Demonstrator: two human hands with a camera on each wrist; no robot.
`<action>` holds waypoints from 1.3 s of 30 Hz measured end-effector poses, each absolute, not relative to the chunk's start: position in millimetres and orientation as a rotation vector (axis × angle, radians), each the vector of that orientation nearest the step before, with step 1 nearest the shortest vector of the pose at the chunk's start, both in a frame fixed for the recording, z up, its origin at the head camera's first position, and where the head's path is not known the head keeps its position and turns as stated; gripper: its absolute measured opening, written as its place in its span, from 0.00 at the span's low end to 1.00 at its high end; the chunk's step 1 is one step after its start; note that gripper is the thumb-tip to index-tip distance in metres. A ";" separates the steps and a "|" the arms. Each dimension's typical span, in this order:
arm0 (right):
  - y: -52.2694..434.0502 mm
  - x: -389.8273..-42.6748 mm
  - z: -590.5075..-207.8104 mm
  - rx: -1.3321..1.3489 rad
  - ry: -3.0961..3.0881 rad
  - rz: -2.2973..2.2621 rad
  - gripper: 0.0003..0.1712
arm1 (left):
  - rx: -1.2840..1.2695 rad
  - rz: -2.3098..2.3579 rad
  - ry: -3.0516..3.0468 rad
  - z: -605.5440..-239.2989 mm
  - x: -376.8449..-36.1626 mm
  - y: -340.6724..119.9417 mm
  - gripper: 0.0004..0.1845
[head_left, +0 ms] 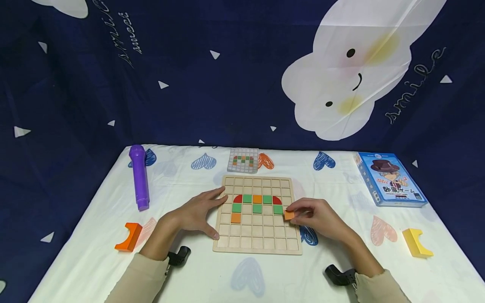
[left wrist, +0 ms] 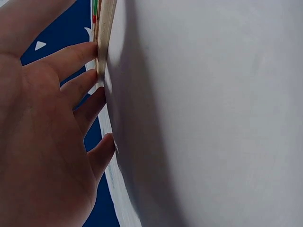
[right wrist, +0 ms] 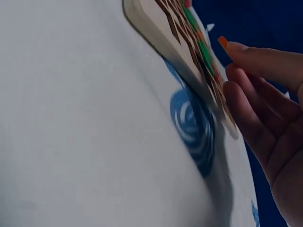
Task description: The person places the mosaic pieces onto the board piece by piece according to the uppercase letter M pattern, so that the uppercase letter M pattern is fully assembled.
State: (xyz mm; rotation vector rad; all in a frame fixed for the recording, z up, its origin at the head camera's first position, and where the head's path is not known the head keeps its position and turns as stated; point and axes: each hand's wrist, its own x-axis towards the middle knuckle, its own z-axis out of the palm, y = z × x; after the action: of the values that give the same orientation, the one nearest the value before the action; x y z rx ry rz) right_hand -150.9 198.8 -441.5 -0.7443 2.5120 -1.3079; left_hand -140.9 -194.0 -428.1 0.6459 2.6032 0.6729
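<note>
Right hand (head_left: 318, 216) pinched a small orange square tile (head_left: 289, 215) between thumb and fingertips, held at the right edge of the wooden grid board (head_left: 257, 242), just beside the rightmost green tile of the second filled row. From the right wrist view, only a sliver of that orange tile (right wrist: 222, 41) showed at the tip of the fingers (right wrist: 255, 52), above the board's edge (right wrist: 161, 38).

Left hand (head_left: 197, 212) lay flat with fingers spread wide and holding nothing, fingertips resting against the left edge of the board, thumb near its near-left corner. In the left wrist view, fingers (left wrist: 71, 59) pressed straight against the board's side (left wrist: 105, 33).

On the board: a row with a red arch piece (head_left: 237, 198), green, orange, green and another red arch; below it three green tiles (head_left: 257, 208); further down, a lone orange tile (head_left: 236, 218) at the left.

Farther off, a pattern card (head_left: 243, 160) lay just beyond the board. Purple marker-like toy (head_left: 139, 176) rested at far left, an orange curved block (head_left: 130, 237) near left, a yellow curved block (head_left: 416, 243) near right, and a blue box (head_left: 390, 179) at far right, all on the white heart-printed cloth (head_left: 341, 277).
</note>
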 end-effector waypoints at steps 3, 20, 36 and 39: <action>193.3 -150.8 -440.7 -0.750 2.511 -1.284 0.16 | 0.646 0.675 2.602 -428.2 -140.7 -193.8 0.62; 177.3 -150.0 -447.3 -0.823 2.511 -1.221 0.09 | 0.646 0.677 2.597 -427.5 -141.8 -192.7 0.62; 172.1 -151.5 -448.3 -0.862 2.535 -1.160 0.09 | 0.638 0.671 2.600 -428.8 -142.1 -194.4 0.62; 172.2 -152.0 -449.0 -0.867 2.532 -1.164 0.10 | 0.643 0.670 2.600 -429.1 -142.2 -194.2 0.62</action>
State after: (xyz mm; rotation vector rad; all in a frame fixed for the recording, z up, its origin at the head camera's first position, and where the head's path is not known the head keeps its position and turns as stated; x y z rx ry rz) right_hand -152.0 172.2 -449.0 -0.8671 2.5321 -1.1635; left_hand -142.2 -194.2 -429.1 0.6427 2.5999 0.6703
